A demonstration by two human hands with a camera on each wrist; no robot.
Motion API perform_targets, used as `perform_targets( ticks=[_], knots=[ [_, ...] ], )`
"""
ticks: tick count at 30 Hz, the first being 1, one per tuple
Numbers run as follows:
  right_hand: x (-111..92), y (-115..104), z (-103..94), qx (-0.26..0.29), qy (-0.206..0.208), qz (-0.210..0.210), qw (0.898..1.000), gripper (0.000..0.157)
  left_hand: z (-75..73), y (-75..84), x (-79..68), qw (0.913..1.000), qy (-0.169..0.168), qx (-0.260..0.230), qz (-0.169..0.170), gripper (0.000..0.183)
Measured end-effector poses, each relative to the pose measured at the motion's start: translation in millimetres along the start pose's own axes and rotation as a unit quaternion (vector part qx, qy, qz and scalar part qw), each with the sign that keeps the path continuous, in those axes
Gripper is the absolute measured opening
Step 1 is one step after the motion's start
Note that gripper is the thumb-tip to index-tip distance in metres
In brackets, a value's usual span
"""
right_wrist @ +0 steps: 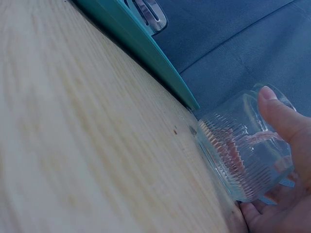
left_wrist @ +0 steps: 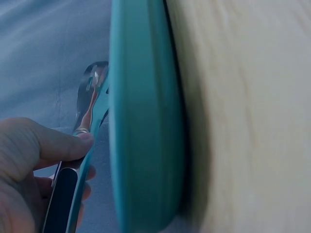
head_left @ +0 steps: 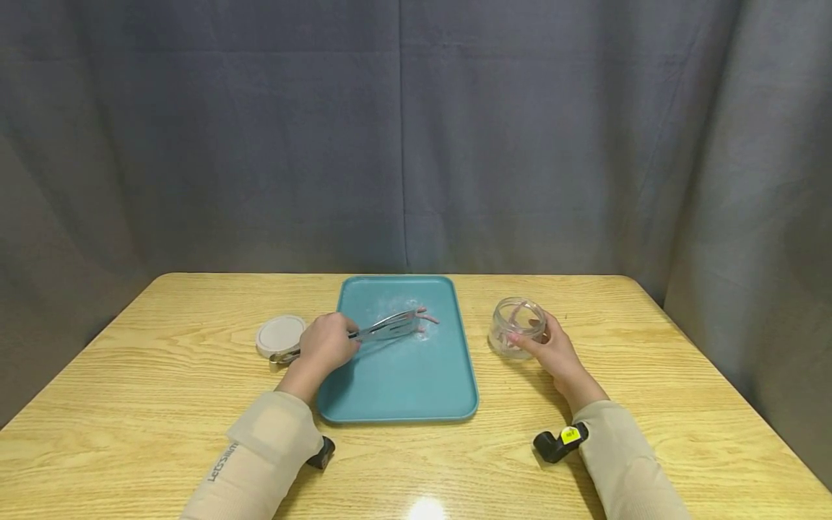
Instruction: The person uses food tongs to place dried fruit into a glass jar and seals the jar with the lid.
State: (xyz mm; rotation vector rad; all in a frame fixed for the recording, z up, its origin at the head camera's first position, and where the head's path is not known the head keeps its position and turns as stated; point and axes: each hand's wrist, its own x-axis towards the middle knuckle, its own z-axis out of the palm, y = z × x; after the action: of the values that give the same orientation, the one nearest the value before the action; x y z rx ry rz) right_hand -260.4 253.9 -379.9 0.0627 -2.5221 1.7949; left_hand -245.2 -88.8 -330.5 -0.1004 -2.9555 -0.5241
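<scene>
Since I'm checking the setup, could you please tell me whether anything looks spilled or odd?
Whitish marks mottle the blue tray near the pink strips, breaking its otherwise plain surface, possibly residue or moisture. Nothing else stands out.

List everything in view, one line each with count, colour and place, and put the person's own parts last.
tray: 1, teal, mid-table
tongs: 1, silver, over the tray, in the left hand
loose strips: several, exact count unclear, pink, on the tray at the tongs' tips
glass jar: 1, clear, right of the tray, in the right hand
jarred strips: count unclear, pink, inside the jar
round lid: 1, off-white, left of the tray
table: 1, light wood, underneath
curtain: count unclear, grey, behind
wrist cameras: 2, black, one per wrist
sleeves: 2, beige
left hand, right hand: 2, bare
</scene>
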Motion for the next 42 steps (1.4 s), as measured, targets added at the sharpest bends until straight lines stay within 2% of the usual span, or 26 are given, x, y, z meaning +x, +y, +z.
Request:
perform_targets(
  ticks=[19, 35, 42],
  knots=[
    [1, 1, -1.2, -0.001, -0.007, 0.005, 1.000, 0.088, 4.1, -3.8, 3.5, 0.9995, -0.010, -0.022, -0.021, 0.022],
    [1, 2, -0.3, 0.005, -0.001, -0.011, 1.000, 0.087, 0.7, -2.5, 2.3, 0.9991, -0.002, -0.038, -0.019, 0.021],
    [0, 1, -0.7, 0.008, -0.004, -0.008, 1.000, 0.087, -6.9, 4.0, 2.7, 0.9984, 0.009, -0.050, -0.023, 0.020]
  ],
)
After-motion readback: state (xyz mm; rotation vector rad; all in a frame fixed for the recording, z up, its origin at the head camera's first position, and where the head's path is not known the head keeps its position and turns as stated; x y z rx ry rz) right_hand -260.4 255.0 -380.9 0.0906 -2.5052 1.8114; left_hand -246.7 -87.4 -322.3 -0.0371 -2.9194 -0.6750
